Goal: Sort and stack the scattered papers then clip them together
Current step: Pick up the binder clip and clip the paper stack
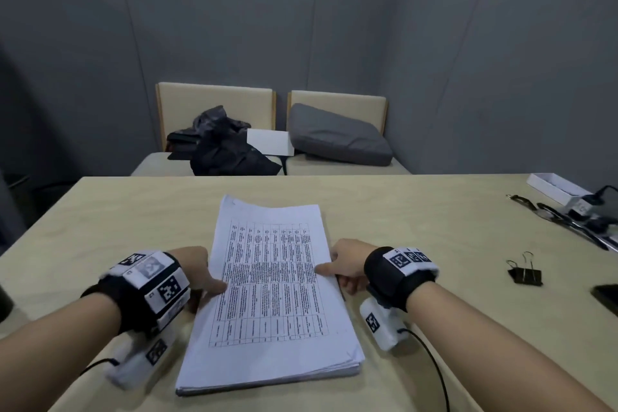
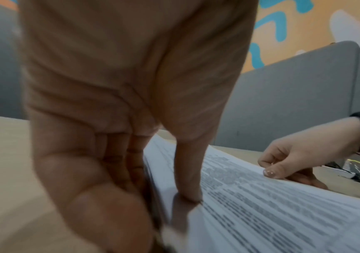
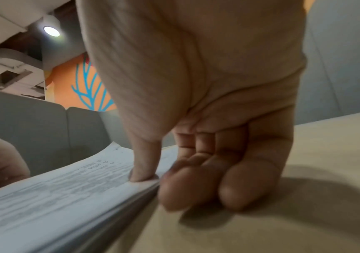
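Note:
A thick stack of printed papers (image 1: 274,284) lies in the middle of the pale wooden table (image 1: 434,227), with a table of text on its top sheet. My left hand (image 1: 207,274) grips the stack's left edge: the thumb (image 2: 187,179) presses on the top sheet and the fingers (image 2: 101,196) curl against the side. My right hand (image 1: 341,264) holds the right edge the same way, thumb (image 3: 144,162) on top and fingers (image 3: 196,184) curled at the edge on the table. A black binder clip (image 1: 524,273) stands on the table to the right, well apart from both hands.
A white box (image 1: 555,189) with cables and dark gear (image 1: 568,217) sits at the table's far right. A dark phone (image 1: 607,298) lies at the right edge. Behind the table, a bench holds a black jacket (image 1: 220,144) and a grey cushion (image 1: 337,137). Grey partitions surround the booth.

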`<state>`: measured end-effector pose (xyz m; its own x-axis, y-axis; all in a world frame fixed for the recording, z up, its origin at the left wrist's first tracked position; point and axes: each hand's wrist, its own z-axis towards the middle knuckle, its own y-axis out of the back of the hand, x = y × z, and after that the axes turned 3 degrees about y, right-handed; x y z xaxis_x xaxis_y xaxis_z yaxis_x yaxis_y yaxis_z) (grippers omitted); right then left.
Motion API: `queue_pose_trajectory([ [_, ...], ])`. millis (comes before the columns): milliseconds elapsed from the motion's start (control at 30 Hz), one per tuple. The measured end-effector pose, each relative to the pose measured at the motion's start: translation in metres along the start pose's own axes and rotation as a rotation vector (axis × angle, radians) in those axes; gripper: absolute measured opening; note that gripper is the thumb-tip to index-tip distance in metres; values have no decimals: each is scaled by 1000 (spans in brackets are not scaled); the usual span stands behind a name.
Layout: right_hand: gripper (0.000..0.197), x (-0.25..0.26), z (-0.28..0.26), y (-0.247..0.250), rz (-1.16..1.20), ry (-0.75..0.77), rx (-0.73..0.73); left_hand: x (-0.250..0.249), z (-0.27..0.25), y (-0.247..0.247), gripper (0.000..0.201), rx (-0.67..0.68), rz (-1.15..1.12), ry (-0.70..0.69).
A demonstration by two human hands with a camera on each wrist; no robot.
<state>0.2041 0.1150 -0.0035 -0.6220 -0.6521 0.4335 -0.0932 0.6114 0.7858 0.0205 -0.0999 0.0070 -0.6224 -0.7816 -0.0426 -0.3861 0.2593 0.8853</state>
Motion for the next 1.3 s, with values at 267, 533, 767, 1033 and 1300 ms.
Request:
queue_pose_trajectory([
  [267,47,-13,-5,-2,210,1,-63,-17,1,16,53,-71,243,22],
  [533,22,-133,-36,92,66,-217,-817,-73,5,36,36,-413,-49,-191],
  [767,60,-251,-70,110,-13,-609,-689,-101,14,21,26,-481,-203,-225],
  [1033,14,-228,-50,82,21,-455,-840,-88,24,21,50,-458,-297,-173],
  [1300,31,-87,2,95,753,188,-693,-77,26,38,55,-433,-532,-218],
])
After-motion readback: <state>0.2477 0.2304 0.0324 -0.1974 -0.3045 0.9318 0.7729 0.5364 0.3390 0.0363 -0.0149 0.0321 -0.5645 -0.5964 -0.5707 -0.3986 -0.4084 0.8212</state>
